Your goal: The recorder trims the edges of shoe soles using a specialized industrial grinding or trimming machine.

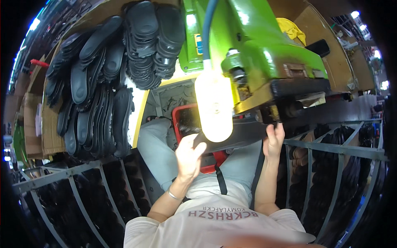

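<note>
The black sole (237,134) lies crosswise under the green machine (264,53), long axis left to right; left hand (188,159) clenched on its near-left end, right hand (273,142) grasping the right end, closest to the press head

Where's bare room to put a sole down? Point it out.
Little. The pale panel between the sole stacks and the green machine is bare but looks upright. Both hands, left and right, hold a sole over the lap; racks crowd both sides.
</note>
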`<state>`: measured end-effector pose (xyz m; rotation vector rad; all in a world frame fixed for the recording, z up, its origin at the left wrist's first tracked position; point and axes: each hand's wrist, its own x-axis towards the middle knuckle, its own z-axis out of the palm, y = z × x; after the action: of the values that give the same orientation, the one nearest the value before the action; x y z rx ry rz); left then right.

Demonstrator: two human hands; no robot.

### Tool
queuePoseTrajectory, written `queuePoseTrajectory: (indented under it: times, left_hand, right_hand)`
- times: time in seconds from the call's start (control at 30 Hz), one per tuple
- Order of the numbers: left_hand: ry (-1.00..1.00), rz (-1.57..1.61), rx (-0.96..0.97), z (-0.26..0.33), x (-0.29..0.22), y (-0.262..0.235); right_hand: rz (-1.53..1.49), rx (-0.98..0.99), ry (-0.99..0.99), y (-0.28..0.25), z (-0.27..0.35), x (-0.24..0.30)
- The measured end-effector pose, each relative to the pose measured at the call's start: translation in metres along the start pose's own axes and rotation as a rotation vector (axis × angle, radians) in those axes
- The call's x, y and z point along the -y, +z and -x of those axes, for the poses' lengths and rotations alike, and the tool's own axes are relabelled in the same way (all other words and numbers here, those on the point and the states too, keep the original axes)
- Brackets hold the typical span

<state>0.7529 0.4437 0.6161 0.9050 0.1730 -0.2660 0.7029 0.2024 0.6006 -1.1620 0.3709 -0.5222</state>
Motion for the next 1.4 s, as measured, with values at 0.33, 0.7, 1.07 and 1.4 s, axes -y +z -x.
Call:
queuePoseTrajectory:
  times: [0.33,0.7,1.07,1.4]
  left_hand:
    - [0.096,-0.618,0.282,-0.032,0.038,0.043]
    - [0.444,-0.924,0.244,-0.039,0.034,0.042]
    - [0.124,-0.577,0.274,-0.034,-0.011,-0.005]
    - [0.014,-0.412,0.402,-0.035,-0.052,-0.121]
  right_hand:
    - [-0.335,-0.067,0.435,-0.035,0.116,-0.054]
    - [-0.115,-0.053,0.272,-0.029,0.112,0.002]
    - [0.039,0.095,0.108,0.015,-0.02,0.048]
    - [0.215,0.545,0.185,0.037,-0.014,0.015]
